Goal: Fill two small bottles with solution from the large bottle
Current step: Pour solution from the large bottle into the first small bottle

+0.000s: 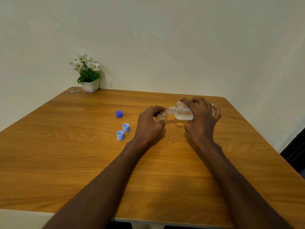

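Observation:
My right hand [202, 116] grips the large clear bottle [181, 111], tipped on its side with its open neck pointing left. Clear liquid lies in its lower half. My left hand [149, 124] holds a small clear bottle [162, 115], mostly hidden by my fingers, with its mouth right at the large bottle's neck. Two light blue caps [126, 127] [120, 135] stand open side up on the wooden table [82, 162], left of my left hand. A dark blue cap [119, 113] lies farther back. A second small bottle is not visible.
A white pot of artificial flowers [89, 75] stands at the table's far left corner, with a small clear scrap [74, 91] beside it. A pale wall runs behind the table. The table's right edge drops off near a dark strip [295, 151].

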A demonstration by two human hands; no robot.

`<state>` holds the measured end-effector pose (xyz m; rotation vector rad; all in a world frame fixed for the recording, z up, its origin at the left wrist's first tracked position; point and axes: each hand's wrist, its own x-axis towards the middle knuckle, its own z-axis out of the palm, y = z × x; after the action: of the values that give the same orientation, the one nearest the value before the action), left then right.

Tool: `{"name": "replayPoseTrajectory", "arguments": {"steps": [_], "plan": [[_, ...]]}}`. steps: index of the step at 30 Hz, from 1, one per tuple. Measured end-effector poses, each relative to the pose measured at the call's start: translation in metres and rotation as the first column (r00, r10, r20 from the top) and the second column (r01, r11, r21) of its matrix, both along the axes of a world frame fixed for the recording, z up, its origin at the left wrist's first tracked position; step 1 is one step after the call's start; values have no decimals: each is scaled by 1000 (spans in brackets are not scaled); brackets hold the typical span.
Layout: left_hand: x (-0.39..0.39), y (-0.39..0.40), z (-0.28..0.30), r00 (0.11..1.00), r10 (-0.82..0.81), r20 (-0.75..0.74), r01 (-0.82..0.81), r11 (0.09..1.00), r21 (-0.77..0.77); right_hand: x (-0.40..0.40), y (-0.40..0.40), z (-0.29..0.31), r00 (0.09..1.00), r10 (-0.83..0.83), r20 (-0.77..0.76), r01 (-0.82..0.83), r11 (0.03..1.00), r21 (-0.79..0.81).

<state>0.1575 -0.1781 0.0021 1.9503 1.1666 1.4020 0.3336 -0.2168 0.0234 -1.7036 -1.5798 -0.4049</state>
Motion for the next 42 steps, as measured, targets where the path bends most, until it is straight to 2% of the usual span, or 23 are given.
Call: {"name": "replayPoseTrajectory", "arguments": {"steps": [42], "plan": [[-1,2,0,1000,-1,0,1,1000,8,-1,0,0,1000,1,1,-1,1000,-19]]}}
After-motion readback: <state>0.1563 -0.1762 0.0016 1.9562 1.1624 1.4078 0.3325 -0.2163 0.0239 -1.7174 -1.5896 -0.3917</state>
